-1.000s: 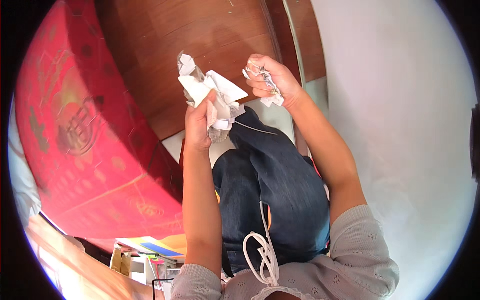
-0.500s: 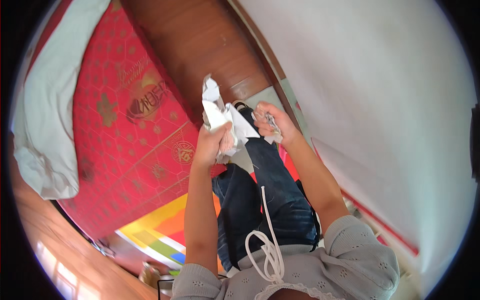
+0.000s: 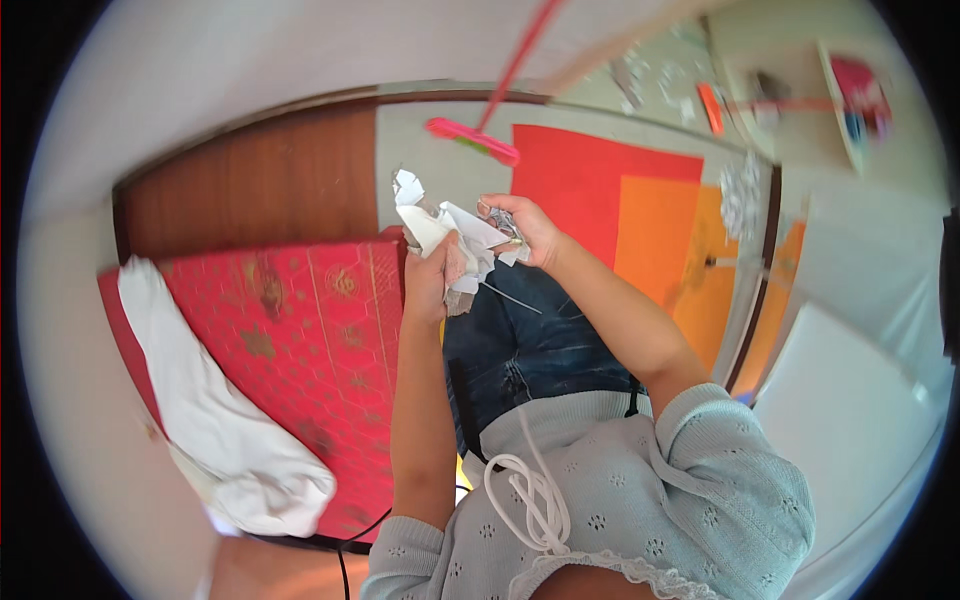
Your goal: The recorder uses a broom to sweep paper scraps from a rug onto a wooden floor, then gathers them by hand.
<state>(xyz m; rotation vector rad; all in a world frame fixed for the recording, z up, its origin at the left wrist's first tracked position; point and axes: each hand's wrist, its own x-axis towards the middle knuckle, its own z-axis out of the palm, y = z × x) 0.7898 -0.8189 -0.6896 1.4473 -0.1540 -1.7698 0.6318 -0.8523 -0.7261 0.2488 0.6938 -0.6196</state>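
Note:
In front of my body both hands are closed on scraps. My left hand (image 3: 430, 278) grips a bunch of crumpled white paper (image 3: 430, 228), whose torn ends stick up and out past the fingers. Close beside it on the right, my right hand (image 3: 532, 232) is closed round a smaller crumpled wad of clear or silvery wrapping (image 3: 508, 226), partly hidden by the fingers. A thin pale strip (image 3: 512, 298) dangles below the paper. Beneath my hands are dark blue jeans (image 3: 540, 330).
At left stands a large red box (image 3: 350, 400) with gold patterns, a white cloth (image 3: 220, 420) draped over it. Ahead, a pink broom head (image 3: 475, 142) rests near a red mat (image 3: 565, 180) and an orange mat (image 3: 650, 240). Crumpled scraps (image 3: 740, 200) lie further right.
My view has turned right, bringing the broom, the mats and the floor scraps into sight. Both hands still hold their scraps, now slightly closer together.

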